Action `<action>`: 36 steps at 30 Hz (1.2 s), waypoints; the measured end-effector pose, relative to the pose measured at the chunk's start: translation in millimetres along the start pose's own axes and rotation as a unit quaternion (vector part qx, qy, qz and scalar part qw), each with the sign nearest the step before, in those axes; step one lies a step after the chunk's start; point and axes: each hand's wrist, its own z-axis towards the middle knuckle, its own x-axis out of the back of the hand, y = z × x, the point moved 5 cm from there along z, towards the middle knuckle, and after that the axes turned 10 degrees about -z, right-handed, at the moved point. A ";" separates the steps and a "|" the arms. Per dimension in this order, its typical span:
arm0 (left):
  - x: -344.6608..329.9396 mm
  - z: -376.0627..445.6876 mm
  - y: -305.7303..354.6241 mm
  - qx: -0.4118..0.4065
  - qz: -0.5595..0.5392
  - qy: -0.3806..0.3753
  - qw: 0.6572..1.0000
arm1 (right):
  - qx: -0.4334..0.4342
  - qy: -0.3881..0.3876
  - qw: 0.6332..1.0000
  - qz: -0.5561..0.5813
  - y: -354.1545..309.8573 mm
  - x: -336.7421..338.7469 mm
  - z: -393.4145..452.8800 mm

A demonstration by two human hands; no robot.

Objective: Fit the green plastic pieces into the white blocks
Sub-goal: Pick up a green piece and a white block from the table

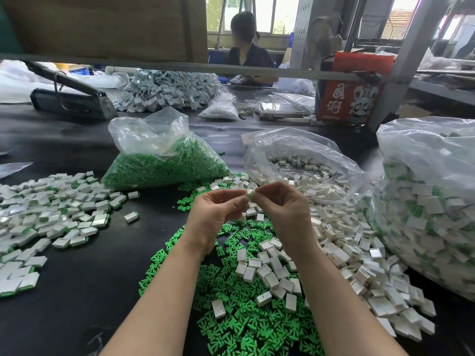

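Observation:
My left hand [218,209] and my right hand [282,209] meet above the table, fingertips together. Between them they pinch a small white block [249,192] with a green piece showing at its edge. Below my wrists lies a spread of loose green plastic pieces [231,317]. Loose white blocks [270,268] lie on top of them and spill to the right. A heap of white blocks fitted with green pieces [51,214] covers the table on the left.
A clear bag of green pieces [164,163] stands behind my hands. An open bag of white blocks [303,163] lies at centre right, and a large full bag [431,206] stands at far right. A person [246,47] sits beyond the metal rail [180,66].

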 end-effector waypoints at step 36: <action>-30.3 -8.9 -23.8 0.009 0.225 -0.067 0.972 | 0.027 -0.083 0.917 -0.388 12.4 -12.8 -5.1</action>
